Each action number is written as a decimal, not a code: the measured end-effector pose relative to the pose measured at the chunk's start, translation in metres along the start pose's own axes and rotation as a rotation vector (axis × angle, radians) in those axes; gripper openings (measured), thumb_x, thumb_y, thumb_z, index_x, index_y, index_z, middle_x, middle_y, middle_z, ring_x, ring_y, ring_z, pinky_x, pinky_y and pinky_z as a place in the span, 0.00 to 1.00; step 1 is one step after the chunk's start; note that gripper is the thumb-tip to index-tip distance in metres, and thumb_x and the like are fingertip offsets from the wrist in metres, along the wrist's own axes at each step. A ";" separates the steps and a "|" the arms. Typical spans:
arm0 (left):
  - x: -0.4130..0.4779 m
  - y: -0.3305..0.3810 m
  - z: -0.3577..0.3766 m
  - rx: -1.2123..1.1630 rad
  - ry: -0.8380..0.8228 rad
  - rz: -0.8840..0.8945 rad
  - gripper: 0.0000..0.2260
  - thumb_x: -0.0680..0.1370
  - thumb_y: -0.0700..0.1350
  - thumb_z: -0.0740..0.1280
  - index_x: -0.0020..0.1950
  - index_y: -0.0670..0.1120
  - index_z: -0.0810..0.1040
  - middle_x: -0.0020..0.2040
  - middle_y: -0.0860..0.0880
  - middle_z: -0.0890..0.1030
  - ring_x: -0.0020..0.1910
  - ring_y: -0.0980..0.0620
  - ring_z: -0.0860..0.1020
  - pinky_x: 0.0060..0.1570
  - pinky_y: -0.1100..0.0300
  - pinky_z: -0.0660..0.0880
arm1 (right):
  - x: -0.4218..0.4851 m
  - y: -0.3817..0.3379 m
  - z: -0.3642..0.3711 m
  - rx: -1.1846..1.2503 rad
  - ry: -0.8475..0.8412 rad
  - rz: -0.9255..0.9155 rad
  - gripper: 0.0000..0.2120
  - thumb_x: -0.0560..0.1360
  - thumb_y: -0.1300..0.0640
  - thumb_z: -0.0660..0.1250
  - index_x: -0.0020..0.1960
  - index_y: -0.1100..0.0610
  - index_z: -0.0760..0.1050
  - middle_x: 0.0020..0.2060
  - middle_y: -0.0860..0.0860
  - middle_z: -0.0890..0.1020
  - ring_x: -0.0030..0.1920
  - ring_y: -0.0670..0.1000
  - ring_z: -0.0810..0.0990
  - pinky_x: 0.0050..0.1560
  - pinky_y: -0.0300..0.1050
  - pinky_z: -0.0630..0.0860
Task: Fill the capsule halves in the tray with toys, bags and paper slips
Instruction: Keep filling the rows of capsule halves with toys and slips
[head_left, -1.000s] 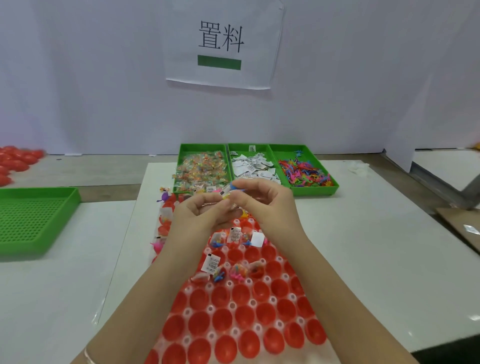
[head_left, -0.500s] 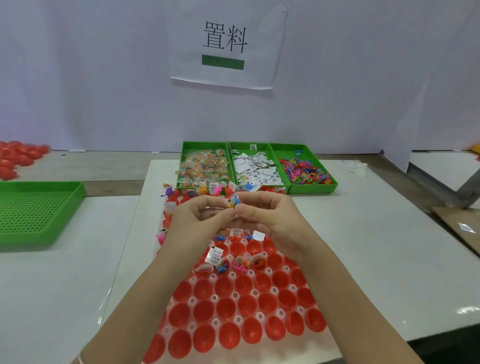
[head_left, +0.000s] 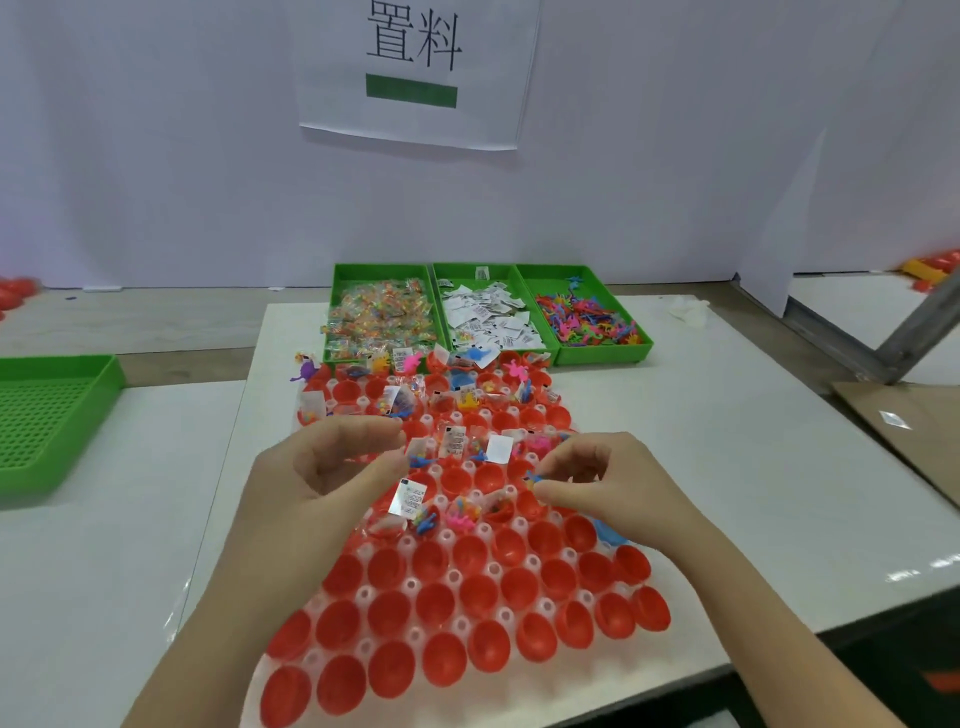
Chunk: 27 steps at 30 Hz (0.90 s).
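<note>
Both hands hover apart over the middle of the tray (head_left: 410, 584). The left hand (head_left: 332, 467) hangs with palm turned inward, fingers loosely curled, thumb and forefinger parted. The right hand (head_left: 613, 483) pinches a small blue toy (head_left: 532, 478) between thumb and fingertips, just above the tray's right side. The tray is clear plastic and seats rows of red capsule halves (head_left: 436, 608). Its far rows hold toys, bags and paper slips, and its near rows show only red.

The tray lies on a white desk (head_left: 727, 467). Beyond the tray stand three green bins (head_left: 602, 353) holding bags (head_left: 379, 317), paper slips (head_left: 488, 317) and toys (head_left: 587, 322). Well left of the tray sits a green mesh basket (head_left: 52, 421).

Behind the tray, a sign (head_left: 415, 67) on the white wall (head_left: 156, 156) reads "置料" above a green bar.
</note>
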<state>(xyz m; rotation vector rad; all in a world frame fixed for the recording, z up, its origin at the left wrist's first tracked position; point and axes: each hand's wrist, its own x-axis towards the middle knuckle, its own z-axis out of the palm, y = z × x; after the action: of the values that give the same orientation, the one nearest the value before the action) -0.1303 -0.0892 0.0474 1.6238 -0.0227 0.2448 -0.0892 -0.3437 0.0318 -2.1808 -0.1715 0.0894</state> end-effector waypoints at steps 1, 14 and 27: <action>-0.002 -0.001 -0.003 -0.032 0.031 -0.005 0.07 0.69 0.41 0.74 0.44 0.51 0.84 0.43 0.53 0.86 0.41 0.54 0.84 0.40 0.67 0.79 | 0.001 0.001 0.001 -0.063 0.003 -0.015 0.07 0.67 0.58 0.77 0.36 0.48 0.82 0.33 0.43 0.83 0.31 0.41 0.77 0.36 0.33 0.73; -0.014 0.000 -0.019 -0.175 0.143 -0.017 0.09 0.64 0.47 0.71 0.43 0.52 0.85 0.42 0.47 0.85 0.38 0.47 0.84 0.40 0.62 0.81 | 0.014 -0.011 -0.010 -0.371 -0.301 -0.033 0.02 0.70 0.52 0.74 0.42 0.48 0.82 0.40 0.43 0.83 0.40 0.38 0.79 0.43 0.36 0.77; -0.012 -0.005 -0.020 -0.180 0.159 -0.009 0.09 0.70 0.39 0.69 0.41 0.53 0.85 0.41 0.47 0.85 0.36 0.49 0.84 0.38 0.64 0.80 | 0.020 -0.015 0.003 -0.588 -0.332 -0.082 0.01 0.70 0.53 0.69 0.40 0.49 0.79 0.38 0.45 0.79 0.41 0.44 0.76 0.44 0.43 0.76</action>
<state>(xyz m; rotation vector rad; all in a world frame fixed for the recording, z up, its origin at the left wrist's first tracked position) -0.1445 -0.0702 0.0413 1.4215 0.0821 0.3539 -0.0713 -0.3298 0.0428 -2.7271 -0.5302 0.3983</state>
